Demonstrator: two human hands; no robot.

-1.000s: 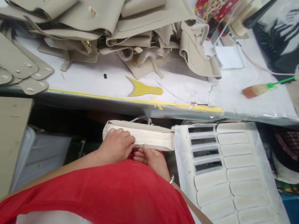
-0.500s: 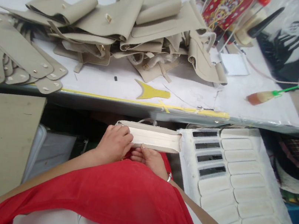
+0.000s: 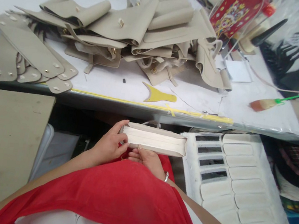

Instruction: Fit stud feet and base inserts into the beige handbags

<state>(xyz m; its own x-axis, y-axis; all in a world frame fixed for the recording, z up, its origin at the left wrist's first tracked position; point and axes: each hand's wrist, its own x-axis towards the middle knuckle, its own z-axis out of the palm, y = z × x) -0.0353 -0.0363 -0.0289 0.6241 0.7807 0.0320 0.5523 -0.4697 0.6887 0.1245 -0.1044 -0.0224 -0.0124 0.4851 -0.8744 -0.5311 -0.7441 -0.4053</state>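
A long narrow beige piece [image 3: 156,140] with raised edges and a whitish inside lies level above my lap. At its left end my left hand [image 3: 111,140] grips it, one finger on the far corner and others bent at the near edge. Under the near edge, left of its middle, my right hand [image 3: 146,158] holds it with the thumb on the rim and the other fingers folded below. A thin clear loop shows behind the piece.
Beige leather parts [image 3: 117,28] are heaped on the white table [image 3: 100,80], beside a yellow template [image 3: 159,94] and a small glue bottle [image 3: 263,104]. At right, a board [image 3: 191,170] bears rows of whitish oval pieces. A beige panel [image 3: 10,121] stands at left.
The fingers of my left hand have spread from a bunched grip, one now reaching the far corner. The piece has shifted slightly right in view, as has most of the scene.
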